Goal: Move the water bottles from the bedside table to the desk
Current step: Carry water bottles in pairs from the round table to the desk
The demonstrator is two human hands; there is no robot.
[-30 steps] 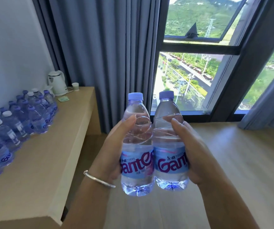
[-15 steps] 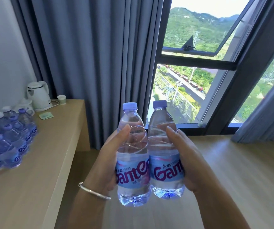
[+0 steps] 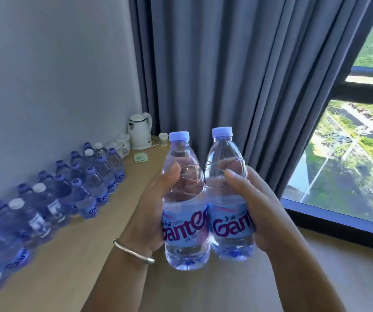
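Observation:
Two clear water bottles with pale purple caps and blue labels stand upright side by side in the air before me. My left hand [image 3: 151, 212] grips the left bottle [image 3: 184, 199], fingers curled round its back, thumb on the front. My right hand [image 3: 259, 208] grips the right bottle [image 3: 226, 194] the same way. The two bottles touch each other. They hang over the front edge of the wooden desk [image 3: 68, 255], which runs along the wall at left.
Several water bottles [image 3: 86, 188] stand in rows on the desk along the wall. A white kettle [image 3: 139, 131], white cups, a paper cup [image 3: 163, 139] and green sachets [image 3: 141, 157] sit at its far end. Grey curtains hang behind; a window is at right.
My view has turned left toward the desk. The desk and its rows of bottles now lie closer and fill more of the left side. Both hands still hold their bottles.

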